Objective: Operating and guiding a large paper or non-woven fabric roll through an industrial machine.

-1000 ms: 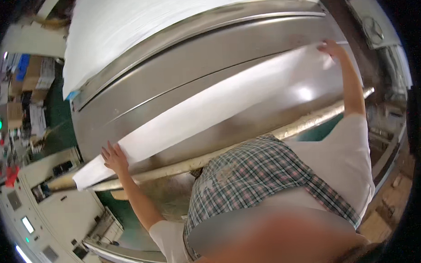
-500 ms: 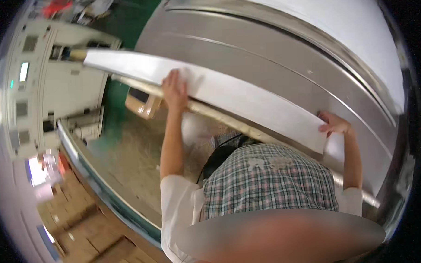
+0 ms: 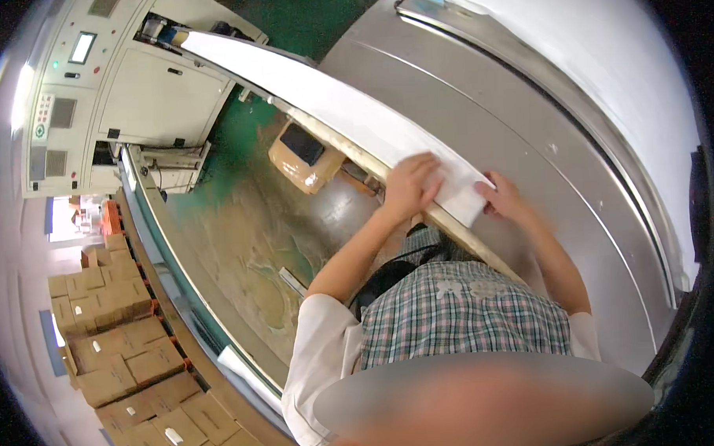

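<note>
A long white strip of sheet material [image 3: 329, 98] runs along the near edge of a grey metal table [image 3: 446, 86], narrowing toward a machine at the far left. My left hand [image 3: 409, 188] lies across the strip near its close end, fingers over the top and thumb apart. At the right corner of that end, my right hand [image 3: 504, 198] is closed on the strip's edge between thumb and fingers. The strip's end hangs slightly creased between both hands. Whether it is one layer or several I cannot tell.
A cream machine cabinet [image 3: 152, 96] stands far left. Below the table edge is a stool with a tan seat [image 3: 300, 158]. Stacked cardboard boxes [image 3: 125, 341] line the left, behind a long green-edged rail [image 3: 194, 299]. White sheeting [image 3: 595, 73] covers the table's far side.
My hands have come closer together at the strip's near end. The left hand slid along the strip toward the right one. The view has turned, showing more of the cabinet and boxes.
</note>
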Available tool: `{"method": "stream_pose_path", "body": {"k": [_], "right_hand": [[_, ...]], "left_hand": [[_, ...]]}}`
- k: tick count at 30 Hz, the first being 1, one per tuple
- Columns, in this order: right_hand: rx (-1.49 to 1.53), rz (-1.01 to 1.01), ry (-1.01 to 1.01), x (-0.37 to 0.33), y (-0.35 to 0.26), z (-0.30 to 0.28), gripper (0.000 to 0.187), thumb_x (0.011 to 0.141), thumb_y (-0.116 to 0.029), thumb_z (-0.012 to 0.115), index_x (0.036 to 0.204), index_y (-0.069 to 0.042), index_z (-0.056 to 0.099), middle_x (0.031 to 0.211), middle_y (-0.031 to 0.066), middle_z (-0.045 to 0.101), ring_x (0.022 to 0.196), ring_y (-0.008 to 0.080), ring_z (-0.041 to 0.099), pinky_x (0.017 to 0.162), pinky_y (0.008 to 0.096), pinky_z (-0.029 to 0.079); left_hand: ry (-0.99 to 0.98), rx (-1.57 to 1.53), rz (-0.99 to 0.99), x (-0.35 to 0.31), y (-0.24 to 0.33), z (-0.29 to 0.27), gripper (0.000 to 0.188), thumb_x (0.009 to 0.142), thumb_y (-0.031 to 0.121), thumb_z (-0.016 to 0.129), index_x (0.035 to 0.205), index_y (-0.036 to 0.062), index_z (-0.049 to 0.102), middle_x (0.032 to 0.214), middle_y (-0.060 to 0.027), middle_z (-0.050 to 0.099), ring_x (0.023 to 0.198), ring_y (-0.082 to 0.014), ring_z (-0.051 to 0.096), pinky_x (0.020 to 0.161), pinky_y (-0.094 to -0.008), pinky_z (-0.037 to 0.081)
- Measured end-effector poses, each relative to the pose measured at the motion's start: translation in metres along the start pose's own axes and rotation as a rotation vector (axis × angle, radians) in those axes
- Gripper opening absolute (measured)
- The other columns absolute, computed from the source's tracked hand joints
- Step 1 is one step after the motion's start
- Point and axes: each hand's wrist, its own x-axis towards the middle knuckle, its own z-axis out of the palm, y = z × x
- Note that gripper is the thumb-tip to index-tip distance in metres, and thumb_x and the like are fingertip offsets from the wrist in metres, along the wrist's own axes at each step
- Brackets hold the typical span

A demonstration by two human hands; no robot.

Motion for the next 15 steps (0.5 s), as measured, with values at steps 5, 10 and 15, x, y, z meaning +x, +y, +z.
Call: {"method": "stream_pose_path", "body": {"k": [5,10,15], "right_hand": [[0.069,-0.311,0.383,0.080,0.010,0.003,0.026,0.082,-0.027,0.056,0.092,-0.002,0.055,0.071,0.0078,0.058,0.061,0.0153,0.058,0.053,0.0300,0.046],[0.127,-0.063,1.063,0.105,0.059,-0.118,0.022,0.086,-0.022,0.050,0.089,-0.002,0.057,0.064,0.0063,0.059,0.058,0.0156,0.059,0.053,0.0284,0.045],[0.326,-0.023,1.306,0.121,0.073,-0.152,0.027,0.086,-0.025,0.050,0.087,0.000,0.056,0.062,0.0068,0.059,0.051,0.0141,0.058,0.049,0.0260,0.044]], "left_hand": [[-0.034,-0.195,-0.069,0.057,-0.071,-0.060,0.035,0.072,0.006,0.062,0.107,0.0066,0.054,0.104,-0.0122,0.057,0.103,-0.0254,0.053,0.089,-0.0344,0.040],[0.300,-0.319,-0.093,0.218,-0.161,-0.175,0.022,0.087,0.013,0.051,0.106,0.0024,0.054,0.101,-0.0059,0.058,0.096,-0.0145,0.052,0.086,-0.0278,0.040],[0.760,-0.145,0.075,0.358,-0.218,-0.305,0.043,0.079,0.021,0.064,0.111,-0.0006,0.044,0.092,-0.0095,0.055,0.082,-0.0138,0.051,0.067,-0.0268,0.045]]}}
